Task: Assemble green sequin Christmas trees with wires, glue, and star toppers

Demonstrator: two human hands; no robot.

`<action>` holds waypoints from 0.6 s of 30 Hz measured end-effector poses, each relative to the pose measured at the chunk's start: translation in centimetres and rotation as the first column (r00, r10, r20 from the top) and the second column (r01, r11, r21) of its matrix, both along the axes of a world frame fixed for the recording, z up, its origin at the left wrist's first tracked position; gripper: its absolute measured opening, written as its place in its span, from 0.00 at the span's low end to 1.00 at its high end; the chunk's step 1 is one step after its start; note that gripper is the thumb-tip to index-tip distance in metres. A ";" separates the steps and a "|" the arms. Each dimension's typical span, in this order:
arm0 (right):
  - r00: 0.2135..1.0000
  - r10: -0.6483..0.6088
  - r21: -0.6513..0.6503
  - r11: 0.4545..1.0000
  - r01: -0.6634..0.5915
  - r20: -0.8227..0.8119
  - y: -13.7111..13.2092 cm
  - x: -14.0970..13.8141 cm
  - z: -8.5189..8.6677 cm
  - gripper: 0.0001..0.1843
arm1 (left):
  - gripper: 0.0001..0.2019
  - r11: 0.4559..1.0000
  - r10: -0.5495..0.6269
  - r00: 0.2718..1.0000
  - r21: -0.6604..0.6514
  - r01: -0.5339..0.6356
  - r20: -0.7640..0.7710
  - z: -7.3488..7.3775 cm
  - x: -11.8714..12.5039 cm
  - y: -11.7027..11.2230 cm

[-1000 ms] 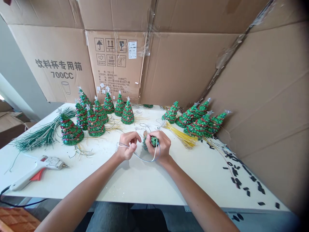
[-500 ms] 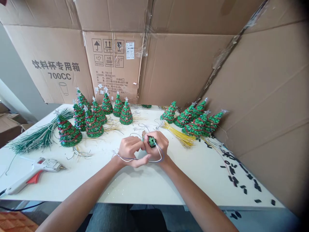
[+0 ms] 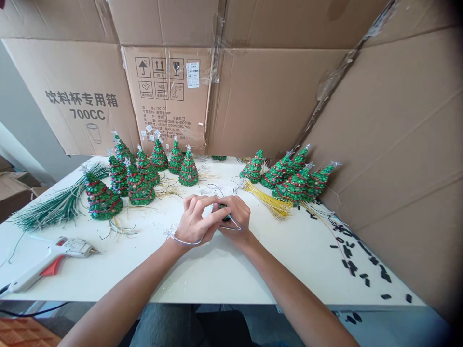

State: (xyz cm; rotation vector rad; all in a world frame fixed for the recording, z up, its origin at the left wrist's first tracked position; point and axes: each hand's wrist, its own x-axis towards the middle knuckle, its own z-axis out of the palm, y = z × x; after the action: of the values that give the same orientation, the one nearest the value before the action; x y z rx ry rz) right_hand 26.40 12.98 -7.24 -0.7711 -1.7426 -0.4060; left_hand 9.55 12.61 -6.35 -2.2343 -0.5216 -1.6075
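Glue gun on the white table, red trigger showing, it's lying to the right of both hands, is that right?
Not quite: in the head view the glue gun lies to the left of the left hand and the right hand. It is on the white table with its red trigger showing.

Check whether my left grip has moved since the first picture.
Yes. Judged against the glue gun, the left grip has moved to the right, away from the gun, and now overlaps the right grip in view.
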 end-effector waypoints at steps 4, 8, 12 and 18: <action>1.000 0.004 0.000 1.000 -0.004 0.017 -0.1 0.0 0.0 0.08 | 0.18 0.999 -0.009 1.000 0.047 0.008 0.027 -0.4 0.3 0.0; 0.999 0.010 -0.001 1.000 -0.010 0.032 -0.2 0.0 0.2 0.07 | 0.21 0.999 0.004 0.999 0.047 -0.006 0.054 -0.3 0.2 -0.3; 0.999 -0.006 0.003 1.000 0.006 0.034 -0.2 -0.1 0.3 0.07 | 0.20 0.997 0.006 0.998 0.075 -0.011 0.061 0.0 -0.1 -0.6; 0.999 -0.012 -0.016 1.000 0.012 0.039 -0.2 0.1 0.1 0.04 | 0.21 0.998 -0.016 0.997 0.064 0.012 0.071 0.2 0.3 -0.9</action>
State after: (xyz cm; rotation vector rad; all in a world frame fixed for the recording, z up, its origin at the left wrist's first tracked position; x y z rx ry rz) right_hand 26.49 12.83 -7.13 -0.7904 -1.7797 -0.4179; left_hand 9.85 11.71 -6.14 -2.1459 -0.4682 -1.6927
